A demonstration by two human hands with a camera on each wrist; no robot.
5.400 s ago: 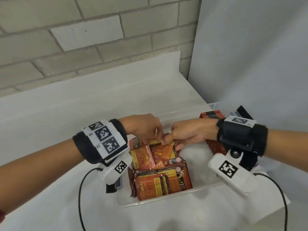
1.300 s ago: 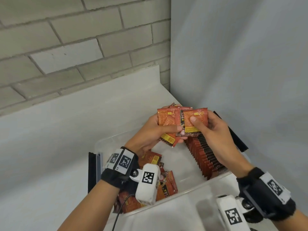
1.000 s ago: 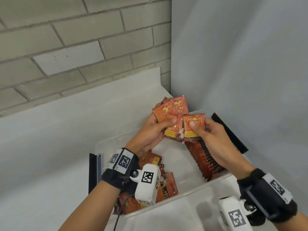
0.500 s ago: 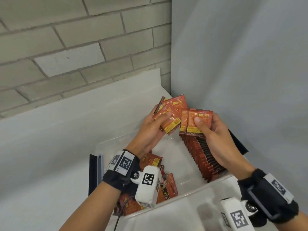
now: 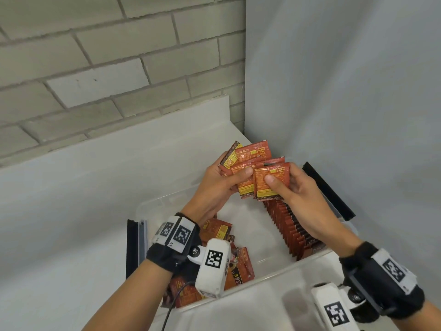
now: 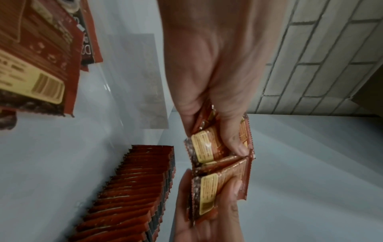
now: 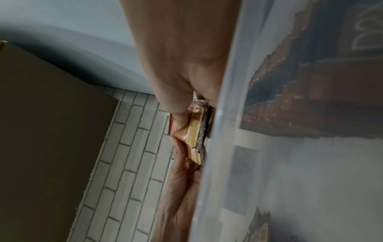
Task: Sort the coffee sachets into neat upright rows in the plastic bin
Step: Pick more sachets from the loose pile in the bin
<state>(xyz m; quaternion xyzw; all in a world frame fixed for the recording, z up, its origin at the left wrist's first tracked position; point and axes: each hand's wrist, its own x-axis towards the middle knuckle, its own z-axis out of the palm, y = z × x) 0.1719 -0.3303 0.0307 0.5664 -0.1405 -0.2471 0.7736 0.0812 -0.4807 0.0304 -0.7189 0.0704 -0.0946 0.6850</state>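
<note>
Above the clear plastic bin (image 5: pixel 274 278) both hands hold red coffee sachets. My left hand (image 5: pixel 222 185) grips a fanned bunch of sachets (image 5: pixel 248 158), thumb across their front. My right hand (image 5: pixel 293 189) pinches a couple of sachets (image 5: pixel 272 185) side by side with that bunch. In the left wrist view the left hand's sachets (image 6: pixel 209 147) sit above the right hand's sachets (image 6: pixel 209 193). A neat upright row of sachets (image 5: pixel 293 230) runs along the bin's right side, also in the left wrist view (image 6: pixel 132 193). Loose sachets (image 5: pixel 229 261) lie piled at the bin's near left.
The bin stands on a white shelf (image 5: pixel 71 211) in a corner, brick wall (image 5: pixel 95 68) behind and a grey panel (image 5: pixel 346 91) on the right. A black strip (image 5: pixel 327 189) sits beyond the bin's right edge, another black strip (image 5: pixel 132 247) at its left. The bin's wall (image 7: pixel 219 147) hides most of the right wrist view.
Both hands rose out of the bin holding sachets. Over the last second the right hand's sachets moved back against the left hand's fanned bunch.
</note>
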